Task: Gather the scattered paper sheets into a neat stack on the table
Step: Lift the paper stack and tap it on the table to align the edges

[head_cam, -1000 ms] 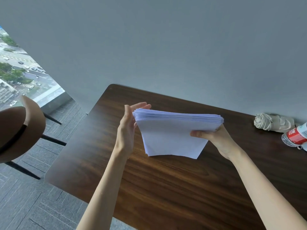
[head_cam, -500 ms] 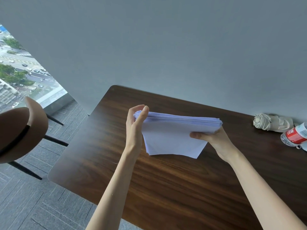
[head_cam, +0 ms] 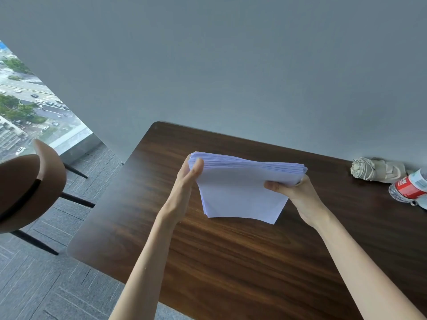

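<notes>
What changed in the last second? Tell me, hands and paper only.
The left hand moved right, from open just beside the left edge of the paper stack to pressing flat against it. The right hand kept its grip on the right side; the stack stayed on edge over the table.

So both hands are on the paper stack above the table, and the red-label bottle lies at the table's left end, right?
Wrong end. The head view shows the red-label bottle lying at the right end of the table, beside a rolled beige bundle. The rest holds: left hand and right hand are both on the paper stack above the table.
</notes>
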Demonstrator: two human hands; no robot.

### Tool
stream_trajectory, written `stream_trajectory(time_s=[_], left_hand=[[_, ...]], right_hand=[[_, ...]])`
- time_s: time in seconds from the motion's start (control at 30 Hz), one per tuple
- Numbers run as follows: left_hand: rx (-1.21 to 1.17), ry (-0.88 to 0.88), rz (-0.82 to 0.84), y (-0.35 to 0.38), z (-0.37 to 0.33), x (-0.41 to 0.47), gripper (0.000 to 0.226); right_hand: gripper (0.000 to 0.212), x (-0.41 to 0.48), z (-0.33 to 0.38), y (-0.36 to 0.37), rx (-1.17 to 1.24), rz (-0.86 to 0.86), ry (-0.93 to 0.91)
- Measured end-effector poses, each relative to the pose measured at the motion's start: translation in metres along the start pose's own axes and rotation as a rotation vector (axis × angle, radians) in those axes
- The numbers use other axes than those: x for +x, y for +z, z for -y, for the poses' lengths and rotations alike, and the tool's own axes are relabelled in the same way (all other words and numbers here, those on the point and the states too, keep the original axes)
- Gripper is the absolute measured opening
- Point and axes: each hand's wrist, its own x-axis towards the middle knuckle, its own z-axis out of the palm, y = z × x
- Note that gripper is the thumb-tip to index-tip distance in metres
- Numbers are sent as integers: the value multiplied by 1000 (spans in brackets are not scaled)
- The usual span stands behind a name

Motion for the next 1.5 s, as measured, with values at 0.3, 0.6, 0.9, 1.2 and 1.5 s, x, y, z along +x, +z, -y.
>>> stream_trajectory(time_s=[0.3,0.6,0.9,1.2,1.5], left_hand=[[45,0,174,-10,11,20,55],[-24,-66,216,-11,10,30,39],[-39,-54,259,-12,12,22,39],[-70,-44,263,-11,13,19,37],[104,-155,492,-21,-1,27,43]], right_hand=[[39,-1,2,1,-180,-143,-72],[60,-21,29,2,-1282,-328,-910],[48,-23,32,7,-1269,-266,-869],[94,-14,22,-17,-239,-72,-193],[42,0,28,-18,-193,274,44]])
